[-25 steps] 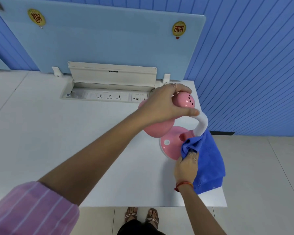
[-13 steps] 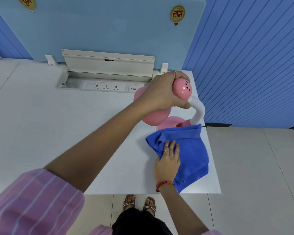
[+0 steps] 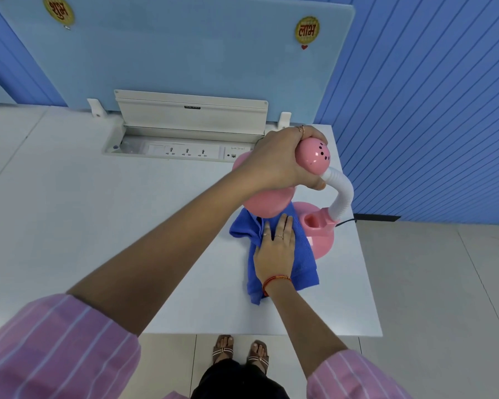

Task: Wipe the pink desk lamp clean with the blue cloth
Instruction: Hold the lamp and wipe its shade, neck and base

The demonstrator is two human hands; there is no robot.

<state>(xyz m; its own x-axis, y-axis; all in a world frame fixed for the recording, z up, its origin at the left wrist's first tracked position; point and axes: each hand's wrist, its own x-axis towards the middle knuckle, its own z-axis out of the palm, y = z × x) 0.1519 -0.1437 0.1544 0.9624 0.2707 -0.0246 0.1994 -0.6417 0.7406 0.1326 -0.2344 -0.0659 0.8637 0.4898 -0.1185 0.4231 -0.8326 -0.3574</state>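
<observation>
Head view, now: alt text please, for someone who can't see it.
A person's left hand grips the head of a pink desk lamp while the right hand lies flat on a blue cloth, spread over the lamp's base and a white desk. An open socket box sits behind.

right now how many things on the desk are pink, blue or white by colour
pink: 1, the pink plastic desk lamp
blue: 1, the blue terry cloth lying flat on the white desk
white: 1, the white open socket box set into the desk
total: 3
</observation>
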